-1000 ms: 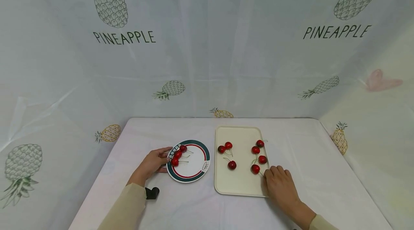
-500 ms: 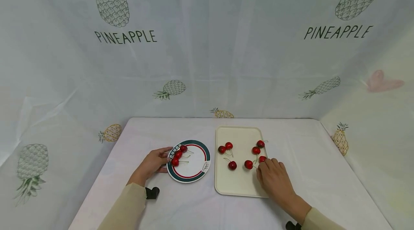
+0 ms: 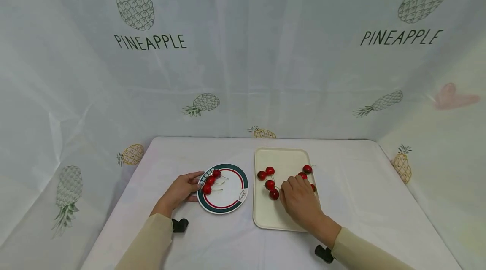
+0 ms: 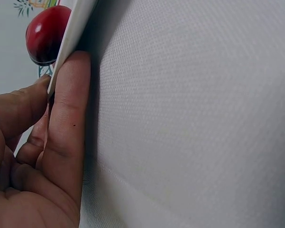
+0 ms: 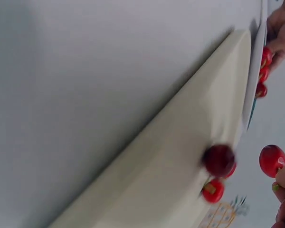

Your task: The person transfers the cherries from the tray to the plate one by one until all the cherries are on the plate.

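Observation:
My left hand (image 3: 180, 189) pinches the left rim of a round white plate (image 3: 228, 196) with a green and red border. In the left wrist view the thumb (image 4: 23, 107) lies over the rim and a finger (image 4: 69, 118) under it. Three red cherries with stems, one of them this cherry (image 3: 210, 180), lie at the plate's left side. My right hand (image 3: 301, 200) is over the cream tray (image 3: 273, 219) and holds a cherry (image 5: 272, 160) by its stem, raised above the tray. Other cherries lie on the tray, some partly hidden behind the right hand.
The plate stands left of the tray on a white-covered table (image 3: 364, 194). Dark cherries (image 3: 274, 194) lie near the tray's middle, and another cherry (image 3: 307, 169) is at its right edge. A pineapple-printed curtain (image 3: 243, 59) hangs behind and at the sides.
My right hand has moved left from the tray's right edge, carrying a cherry by the stem toward the tray's middle. The left hand keeps its hold on the plate.

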Demonstrator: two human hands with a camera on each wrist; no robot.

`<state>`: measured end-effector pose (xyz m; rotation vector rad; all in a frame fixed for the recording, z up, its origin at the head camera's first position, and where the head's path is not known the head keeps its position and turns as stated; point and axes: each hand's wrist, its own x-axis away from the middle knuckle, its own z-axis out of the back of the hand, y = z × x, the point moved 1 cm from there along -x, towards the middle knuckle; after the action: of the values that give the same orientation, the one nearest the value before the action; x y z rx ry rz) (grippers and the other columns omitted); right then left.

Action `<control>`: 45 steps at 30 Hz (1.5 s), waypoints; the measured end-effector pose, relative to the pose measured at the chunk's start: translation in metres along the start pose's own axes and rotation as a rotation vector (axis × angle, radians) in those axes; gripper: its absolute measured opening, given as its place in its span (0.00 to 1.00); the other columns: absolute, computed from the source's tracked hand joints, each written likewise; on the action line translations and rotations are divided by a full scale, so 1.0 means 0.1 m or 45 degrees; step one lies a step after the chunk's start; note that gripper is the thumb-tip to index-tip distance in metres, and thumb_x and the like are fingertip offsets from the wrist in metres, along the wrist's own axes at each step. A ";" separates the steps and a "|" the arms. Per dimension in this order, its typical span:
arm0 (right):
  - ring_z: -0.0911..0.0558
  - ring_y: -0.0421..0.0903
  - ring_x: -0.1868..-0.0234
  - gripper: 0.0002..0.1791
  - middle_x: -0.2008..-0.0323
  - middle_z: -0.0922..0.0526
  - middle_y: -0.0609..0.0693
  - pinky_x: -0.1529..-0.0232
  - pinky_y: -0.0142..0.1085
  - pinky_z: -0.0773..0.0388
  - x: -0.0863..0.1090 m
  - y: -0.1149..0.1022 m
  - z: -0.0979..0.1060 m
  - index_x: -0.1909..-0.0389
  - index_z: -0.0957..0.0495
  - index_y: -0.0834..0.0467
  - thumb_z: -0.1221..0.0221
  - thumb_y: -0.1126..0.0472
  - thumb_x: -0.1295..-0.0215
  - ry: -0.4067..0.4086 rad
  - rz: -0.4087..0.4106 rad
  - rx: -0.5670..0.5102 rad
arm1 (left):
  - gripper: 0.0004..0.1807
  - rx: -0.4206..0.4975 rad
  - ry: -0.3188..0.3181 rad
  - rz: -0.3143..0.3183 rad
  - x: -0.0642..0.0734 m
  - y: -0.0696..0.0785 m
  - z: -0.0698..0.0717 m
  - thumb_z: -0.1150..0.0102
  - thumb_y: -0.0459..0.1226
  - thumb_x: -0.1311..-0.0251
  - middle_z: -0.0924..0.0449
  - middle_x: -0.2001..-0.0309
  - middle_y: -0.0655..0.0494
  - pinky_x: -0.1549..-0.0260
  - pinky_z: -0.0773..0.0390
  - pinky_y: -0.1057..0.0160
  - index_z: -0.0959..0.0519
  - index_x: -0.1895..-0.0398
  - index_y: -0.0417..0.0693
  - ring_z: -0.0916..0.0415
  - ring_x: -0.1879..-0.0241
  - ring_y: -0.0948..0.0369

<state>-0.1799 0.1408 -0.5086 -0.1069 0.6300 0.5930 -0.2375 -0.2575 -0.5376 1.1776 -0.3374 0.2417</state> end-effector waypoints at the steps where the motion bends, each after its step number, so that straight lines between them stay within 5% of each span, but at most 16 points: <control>1: 0.33 0.48 0.70 0.10 0.74 0.29 0.49 0.68 0.35 0.41 -0.05 -0.04 -0.01 0.70 0.24 0.58 0.32 0.63 0.37 -0.007 0.012 -0.006 | 0.30 -0.005 0.000 -0.001 -0.01 0.00 0.00 0.38 0.30 0.28 0.25 0.37 0.39 0.62 0.09 0.58 0.26 0.24 0.56 0.16 0.62 0.56; 16: 0.30 0.45 0.60 0.11 0.64 0.22 0.47 0.60 0.35 0.30 -0.67 -0.76 -0.27 0.58 0.19 0.55 0.32 0.52 0.30 -0.267 0.216 -0.041 | 0.30 0.024 -0.019 0.030 -0.07 0.05 0.04 0.39 0.30 0.27 0.24 0.37 0.39 0.62 0.09 0.57 0.26 0.24 0.56 0.17 0.58 0.55; 22: 0.28 0.45 0.59 0.09 0.64 0.22 0.47 0.60 0.35 0.29 -0.83 -0.96 -0.39 0.59 0.19 0.54 0.33 0.53 0.29 -0.275 0.311 -0.010 | 0.30 0.026 -0.017 0.028 -0.04 0.05 0.04 0.40 0.30 0.27 0.26 0.38 0.39 0.62 0.09 0.58 0.26 0.24 0.55 0.17 0.58 0.54; 45: 0.25 0.45 0.51 0.18 0.54 0.18 0.47 0.50 0.36 0.23 -0.90 -1.21 -0.77 0.46 0.18 0.53 0.29 0.52 0.32 -0.429 0.404 0.096 | 0.29 0.006 -0.002 -0.042 0.01 0.03 0.02 0.37 0.30 0.29 0.23 0.37 0.37 0.63 0.09 0.57 0.25 0.25 0.53 0.16 0.60 0.57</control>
<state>-0.2119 -0.0245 -0.5283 0.1647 0.3412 0.8706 -0.2374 -0.2581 -0.5343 1.1872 -0.3185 0.2130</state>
